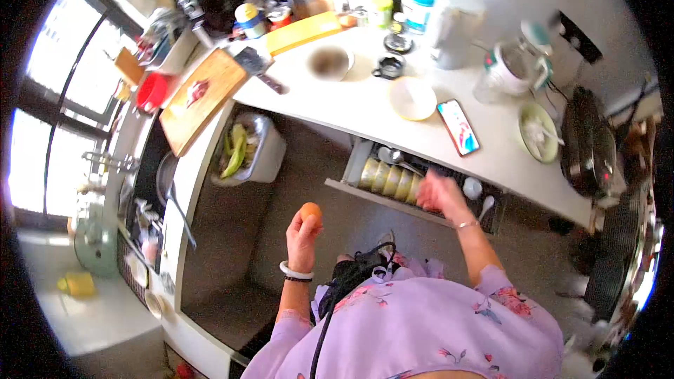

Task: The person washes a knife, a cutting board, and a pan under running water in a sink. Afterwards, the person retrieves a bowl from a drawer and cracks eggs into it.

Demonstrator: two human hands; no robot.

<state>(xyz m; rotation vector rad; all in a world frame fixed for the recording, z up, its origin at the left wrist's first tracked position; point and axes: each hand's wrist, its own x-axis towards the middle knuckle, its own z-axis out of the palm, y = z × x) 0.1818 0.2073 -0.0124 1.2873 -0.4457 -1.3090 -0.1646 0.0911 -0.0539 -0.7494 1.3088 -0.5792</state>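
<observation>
My left hand [302, 242] is closed around a brown egg [310, 211], held up in front of my body over the floor. My right hand [441, 194] is above the open drawer [339, 185] under the counter. Motion smears its fingers, so I cannot make out whether they hold anything. Inside the drawer lie a row of several yellowish, round-edged items [388, 179], metal spoons [395, 157], a white rounded item [472, 187] and a white spoon [487, 205]. On the counter behind it are a cream bowl [412, 99] and a phone [458, 128] with a lit screen.
A cutting board [203, 98] with a piece of meat lies left, a cleaver [258, 69] beside it. A bin [265, 151] with peels hangs below the counter. Also there are a bowl with dark contents [330, 63], a kettle [455, 28], a blender jug [511, 67] and a green bowl [538, 133].
</observation>
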